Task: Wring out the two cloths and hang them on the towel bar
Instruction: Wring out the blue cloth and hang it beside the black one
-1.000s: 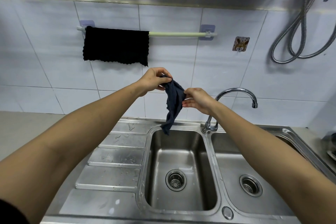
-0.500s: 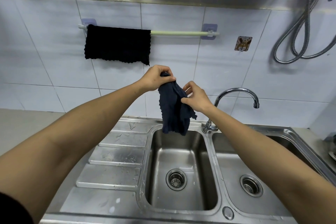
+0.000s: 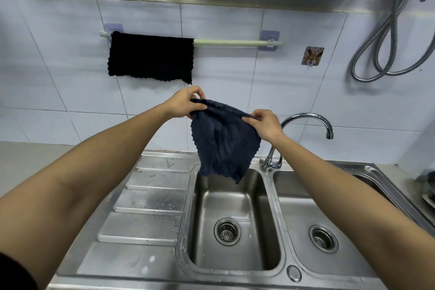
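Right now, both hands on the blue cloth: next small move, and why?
Probably lift the blue cloth up to the bare right stretch of the towel bar and drape it over. The left hand and right hand already pinch its top corners and hold it spread over the sink, and the black cloth fills the bar's left part.

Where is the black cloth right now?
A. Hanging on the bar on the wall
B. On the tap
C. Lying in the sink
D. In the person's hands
A. The black cloth hangs over the left part of the towel bar on the tiled wall, while the left hand and right hand hold a different, dark blue cloth above the sink.
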